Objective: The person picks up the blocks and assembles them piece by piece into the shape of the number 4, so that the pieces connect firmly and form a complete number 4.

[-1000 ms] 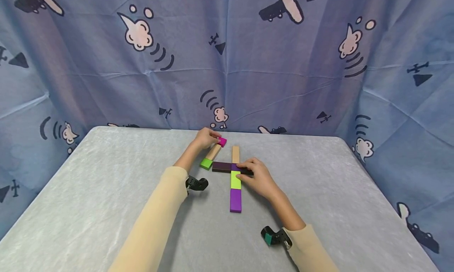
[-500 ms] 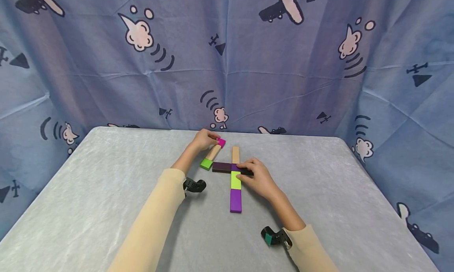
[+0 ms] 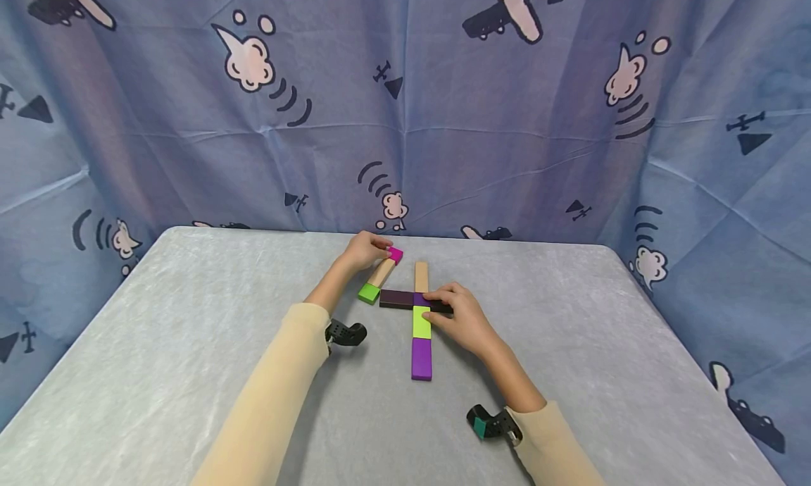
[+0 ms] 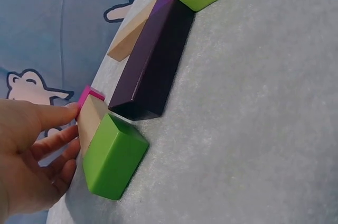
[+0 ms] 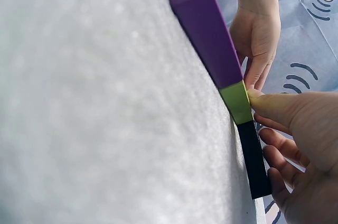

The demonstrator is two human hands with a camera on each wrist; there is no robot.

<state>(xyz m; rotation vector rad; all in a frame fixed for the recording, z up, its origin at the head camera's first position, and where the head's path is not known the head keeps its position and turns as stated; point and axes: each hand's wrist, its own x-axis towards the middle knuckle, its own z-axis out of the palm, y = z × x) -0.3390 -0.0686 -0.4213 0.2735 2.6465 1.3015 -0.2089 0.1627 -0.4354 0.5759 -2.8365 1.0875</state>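
Note:
My left hand (image 3: pixel 365 250) is at the far end of a slanted row, thumb and finger pinching a small magenta block (image 3: pixel 395 254). A natural wood block (image 3: pixel 381 273) and a green block (image 3: pixel 369 293) continue that row toward me. My right hand (image 3: pixel 464 317) rests at a cross of blocks, a fingertip on the small purple block (image 3: pixel 419 299) at its centre and the thumb touching the lime block (image 3: pixel 421 322). The right-hand dark block (image 5: pixel 254 160) is partly hidden under that hand in the head view.
The cross also has a dark left block (image 3: pixel 395 299), a wood block (image 3: pixel 421 276) at its far end and a long purple block (image 3: pixel 421 359) nearest me. A grey cloth covers the table (image 3: pixel 222 317). A blue patterned curtain (image 3: pixel 342 106) hangs behind.
My left hand has shifted slightly left and toward me, with the magenta block moving along with it against the wood block. The right hand and the cross stay still.

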